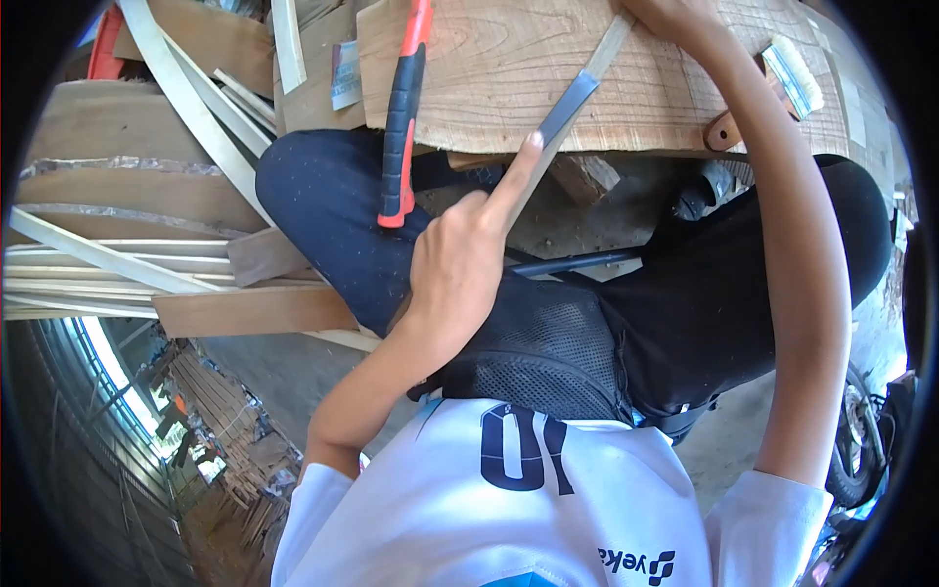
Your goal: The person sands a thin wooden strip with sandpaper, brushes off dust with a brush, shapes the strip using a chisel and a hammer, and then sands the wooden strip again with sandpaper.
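Observation:
A thin wooden strip (611, 47) slants from the top of the view down towards my lap, with a dark grey flat piece (567, 108) lying along it. My left hand (465, 249) is closed round the lower end, its index finger stretched along the strip. At the top edge my right hand (670, 14) is by the strip's far end; its fingers are mostly cut off by the frame. Beneath the strip lies a thick wooden slab (675, 93). A red and black handle (399, 137) stretches over the slab's left edge and my thigh.
A brush with pale bristles (790, 78) lies on the slab's right side, partly behind my right forearm. Long thin wooden strips (117, 254) and boards (108, 186) are piled at the left. A motorcycle wheel (856, 440) shows at the lower right.

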A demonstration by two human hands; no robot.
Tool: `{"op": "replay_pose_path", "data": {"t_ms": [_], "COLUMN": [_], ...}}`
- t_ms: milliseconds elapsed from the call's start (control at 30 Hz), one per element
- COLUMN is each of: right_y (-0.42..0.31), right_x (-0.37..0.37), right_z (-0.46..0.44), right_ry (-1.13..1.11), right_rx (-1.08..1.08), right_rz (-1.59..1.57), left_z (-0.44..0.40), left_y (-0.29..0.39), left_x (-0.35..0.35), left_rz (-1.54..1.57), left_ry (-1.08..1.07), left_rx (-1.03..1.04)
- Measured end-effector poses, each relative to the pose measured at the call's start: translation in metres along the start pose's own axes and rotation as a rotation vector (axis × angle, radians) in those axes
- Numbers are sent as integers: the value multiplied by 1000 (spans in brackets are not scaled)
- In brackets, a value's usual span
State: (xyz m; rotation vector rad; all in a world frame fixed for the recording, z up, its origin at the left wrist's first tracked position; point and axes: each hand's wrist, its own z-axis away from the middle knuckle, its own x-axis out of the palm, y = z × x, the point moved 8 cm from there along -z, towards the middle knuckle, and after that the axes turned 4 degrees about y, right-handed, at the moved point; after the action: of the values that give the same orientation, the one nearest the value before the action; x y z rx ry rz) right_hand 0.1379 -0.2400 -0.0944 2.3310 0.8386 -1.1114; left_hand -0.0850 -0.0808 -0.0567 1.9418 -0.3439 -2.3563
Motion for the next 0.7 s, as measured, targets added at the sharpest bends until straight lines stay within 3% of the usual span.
{"op": "replay_pose_path", "data": {"t_ms": [33,100,133,267,367,433,533,567,700], "right_y": [2,6,3,1,18,11,13,2,4], "right_x": [-3,-8,-5,4,2,-1,-3,0,-7], "right_z": [-2,-3,-2,-1,1,-1,0,1,-1], "right_ry": [-59,60,-2,-90,53,-17,44,-64,18], "right_rx": [84,150,90,63,319,200,216,29,98], "right_rz": [-34,-37,62,-13,-157,-67,-93,41,-50], "left_z": [3,14,16,-15,-12,-4,-9,-13,-13], "left_y": [-2,-5,-8,-1,-2,-4,-3,-1,4], "left_x": [0,-1,2,5,-1,0,2,3,0], "left_rz": [17,46,68,42,60,70,73,74,22], "left_ry": [-24,-49,-74,57,-13,-17,-3,-6,28], "left_rx": [-26,-65,-108,47,39,47,38,24,78]}}
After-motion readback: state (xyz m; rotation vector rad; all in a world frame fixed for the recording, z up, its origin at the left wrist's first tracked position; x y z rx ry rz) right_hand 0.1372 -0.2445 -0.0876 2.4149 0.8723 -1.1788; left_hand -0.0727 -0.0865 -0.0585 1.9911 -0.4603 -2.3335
